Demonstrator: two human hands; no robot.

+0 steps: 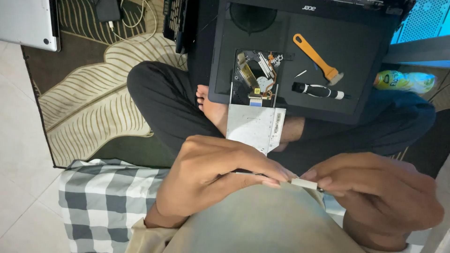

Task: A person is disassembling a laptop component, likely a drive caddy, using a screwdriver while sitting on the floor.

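Across the top of the frame the black laptop base (328,51) rests on my legs, the opened optical drive (255,100) hanging off its lower edge. Lower centre, my left hand (211,180) and right hand (379,194) both pinch a small pale strip (303,183) between fingertips.

Pale tiled floor (14,140) at left; brown leaf-patterned rug (89,93) laid over it; grey checked cushion (103,197) on the rug's near edge.

Patterned rug (93,107) on tiled floor (18,154) bears cables (133,21).
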